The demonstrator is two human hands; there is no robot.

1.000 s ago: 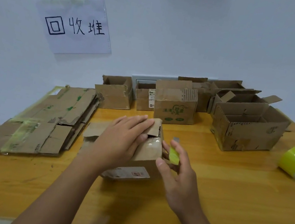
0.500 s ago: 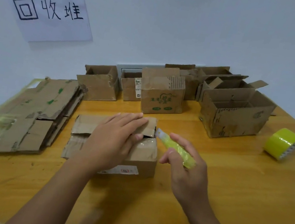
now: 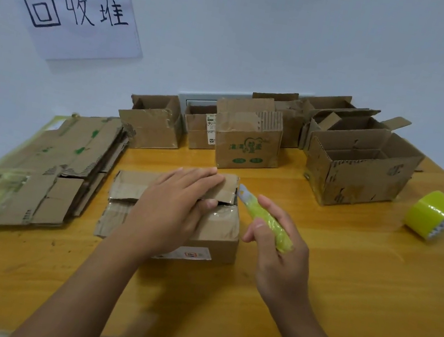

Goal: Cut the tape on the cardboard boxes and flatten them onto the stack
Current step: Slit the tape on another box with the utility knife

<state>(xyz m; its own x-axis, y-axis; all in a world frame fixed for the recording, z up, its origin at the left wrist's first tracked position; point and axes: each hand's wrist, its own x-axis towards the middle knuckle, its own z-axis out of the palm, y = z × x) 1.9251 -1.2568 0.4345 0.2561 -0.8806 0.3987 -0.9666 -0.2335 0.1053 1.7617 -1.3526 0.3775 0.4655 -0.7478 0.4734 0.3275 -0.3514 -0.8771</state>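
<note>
The left hand (image 3: 176, 207) lies flat with straight fingers pressing down on the top flaps of the small taped box (image 3: 205, 224), much as it did half a second ago. The right hand (image 3: 279, 251) grips a yellow-green utility knife (image 3: 263, 219), fingers curled round the handle; the blade tip sits at the box's far right corner, touching or nearly so, whereas a second ago the knife stood more upright beside the box's right side. Left of the box, a stack of flattened cardboard (image 3: 39, 167) lies on the wooden table (image 3: 341, 291). Behind the box stands a row of open boxes (image 3: 249, 140), and far to its right lies a roll of yellow tape (image 3: 433, 215).
</note>
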